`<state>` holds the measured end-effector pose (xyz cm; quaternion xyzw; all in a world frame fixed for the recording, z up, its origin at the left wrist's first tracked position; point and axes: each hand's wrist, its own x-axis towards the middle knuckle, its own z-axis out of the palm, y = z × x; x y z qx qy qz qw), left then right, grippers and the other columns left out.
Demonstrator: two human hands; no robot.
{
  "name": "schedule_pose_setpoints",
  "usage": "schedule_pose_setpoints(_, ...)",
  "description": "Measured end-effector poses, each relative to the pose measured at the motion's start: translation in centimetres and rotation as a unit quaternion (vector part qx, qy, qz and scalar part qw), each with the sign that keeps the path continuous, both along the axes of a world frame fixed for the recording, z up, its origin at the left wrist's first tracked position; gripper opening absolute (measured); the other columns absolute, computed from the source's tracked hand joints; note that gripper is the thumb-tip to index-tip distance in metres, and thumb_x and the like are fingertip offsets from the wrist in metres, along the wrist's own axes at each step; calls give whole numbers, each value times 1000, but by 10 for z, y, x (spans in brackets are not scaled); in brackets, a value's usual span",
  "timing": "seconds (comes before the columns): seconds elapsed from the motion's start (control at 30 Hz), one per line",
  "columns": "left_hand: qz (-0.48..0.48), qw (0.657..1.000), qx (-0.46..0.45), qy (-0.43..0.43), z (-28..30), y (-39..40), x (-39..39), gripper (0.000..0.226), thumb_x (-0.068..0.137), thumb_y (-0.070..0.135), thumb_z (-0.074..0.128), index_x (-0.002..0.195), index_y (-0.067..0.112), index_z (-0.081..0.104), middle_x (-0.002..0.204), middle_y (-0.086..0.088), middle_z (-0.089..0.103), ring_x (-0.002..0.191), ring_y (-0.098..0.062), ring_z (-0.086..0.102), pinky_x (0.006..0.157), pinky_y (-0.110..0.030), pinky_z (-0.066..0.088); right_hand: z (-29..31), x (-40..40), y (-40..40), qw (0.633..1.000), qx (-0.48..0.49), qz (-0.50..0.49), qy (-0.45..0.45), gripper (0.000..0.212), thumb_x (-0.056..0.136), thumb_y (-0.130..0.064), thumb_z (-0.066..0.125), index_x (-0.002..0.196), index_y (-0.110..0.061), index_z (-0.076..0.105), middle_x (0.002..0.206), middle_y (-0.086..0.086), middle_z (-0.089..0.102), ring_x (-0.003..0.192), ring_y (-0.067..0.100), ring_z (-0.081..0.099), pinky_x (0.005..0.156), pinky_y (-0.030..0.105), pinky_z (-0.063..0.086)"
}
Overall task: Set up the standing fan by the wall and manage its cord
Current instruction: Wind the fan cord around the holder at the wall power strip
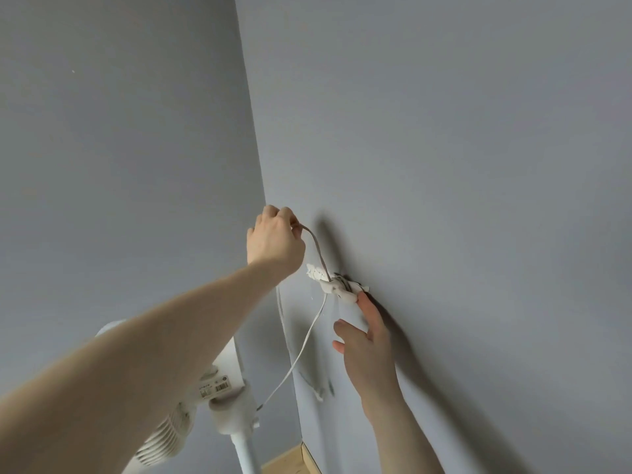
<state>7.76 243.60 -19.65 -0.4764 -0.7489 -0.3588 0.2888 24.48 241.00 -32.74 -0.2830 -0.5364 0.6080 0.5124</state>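
- Biggest risk imo: the left hand (273, 239), fist closed on the cord (316, 246), tugs too hard and rips the white wall hook (337, 285) off, since the cord's looped over it.
- Right hand (366, 350) is open, holding nothing, fingertips just touching the hook's underside.
- Standing fan (219, 401) sits below both hands, near the wall (461, 148).

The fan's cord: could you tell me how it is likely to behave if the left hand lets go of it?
Probably floppy: the cord bends in a loop from the left hand to the wall hook. It seems light, hanging slack towards the fan. It may slip off.
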Motion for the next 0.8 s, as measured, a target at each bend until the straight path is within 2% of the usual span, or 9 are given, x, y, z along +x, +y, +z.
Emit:
schedule_pose_setpoints(0.17, 21, 999, 23, -40, 34, -13, -2, 24, 99, 24, 45, 110, 15, 64, 116, -7, 66, 109, -32, 56, 89, -39, 38, 1, 3, -3, 1000, 14, 14, -4, 61, 91, -8, 54, 135, -51, 52, 87, -55, 55, 92, -28, 53, 101, 48, 53)
schedule_pose_setpoints(0.23, 20, 997, 40, -60, 50, -23, 1, 25, 98, 25, 45, 110, 18, 65, 111, -8, 70, 105, -35, 59, 93, -40, 43, 1, 4, -5, 1000, 15, 14, -5, 61, 91, -6, 53, 132, -51, 54, 81, -53, 56, 81, -28, 55, 100, 49, 53)
schedule_pose_setpoints(0.3, 15, 996, 62, -70, 65, -33, 4, 25, 96, 25, 46, 109, 19, 66, 107, -7, 71, 101, -35, 60, 92, -40, 45, 3, 5, -9, 1000, 19, 10, -5, 62, 90, -7, 54, 132, -53, 52, 84, -48, 59, 82, -28, 56, 102, 50, 52)
schedule_pose_setpoints(0.43, -11, 991, 103, -86, 93, -56, 14, 24, 91, 30, 50, 103, 20, 68, 95, -3, 69, 85, -29, 58, 73, -32, 43, 9, 11, -23, 1000, 16, 7, 5, 63, 92, -4, 54, 128, -55, 48, 96, -41, 59, 100, -21, 48, 103, 54, 50)
schedule_pose_setpoints(0.5, -27, 991, 94, -92, 100, -66, 23, 21, 87, 31, 52, 95, 20, 68, 87, 0, 67, 82, -28, 60, 69, -30, 42, 12, 16, -29, 1000, 16, 4, 12, 63, 93, -3, 54, 133, -51, 44, 79, -49, 59, 89, -16, 58, 103, 53, 50)
schedule_pose_setpoints(0.57, -53, 991, 64, -103, 101, -75, 34, 20, 85, 33, 53, 86, 19, 67, 81, 0, 67, 80, -28, 61, 66, -29, 44, 12, 20, -35, 1000, 22, -2, 21, 63, 94, -2, 54, 135, -48, 42, 77, -57, 53, 81, -24, 58, 102, 49, 52)
schedule_pose_setpoints(0.63, -91, 987, 23, -128, 98, -82, 44, 27, 86, 35, 52, 83, 15, 68, 77, -2, 67, 73, -25, 60, 62, -28, 44, 11, 23, -39, 999, 24, -14, 41, 60, 95, -1, 54, 137, -44, 46, 98, -55, 55, 86, -25, 58, 99, 43, 54)
schedule_pose_setpoints(0.7, -135, 979, -19, -150, 95, -91, 56, 33, 90, 34, 49, 87, 10, 70, 68, -2, 61, 62, -22, 53, 56, -26, 40, 11, 27, -43, 997, 19, -23, 69, 58, 96, 0, 56, 137, -40, 51, 127, -38, 55, 97, -16, 63, 91, 37, 56)
schedule_pose_setpoints(0.8, -193, 962, -85, -174, 90, -106, 72, 30, 96, 27, 46, 86, 13, 70, 62, 1, 52, 53, -18, 47, 53, -25, 35, 15, 34, -45, 994, 11, -15, 106, 51, 97, 0, 55, 134, -34, 57, 129, -15, 66, 114, 12, 66, 86, 35, 55)
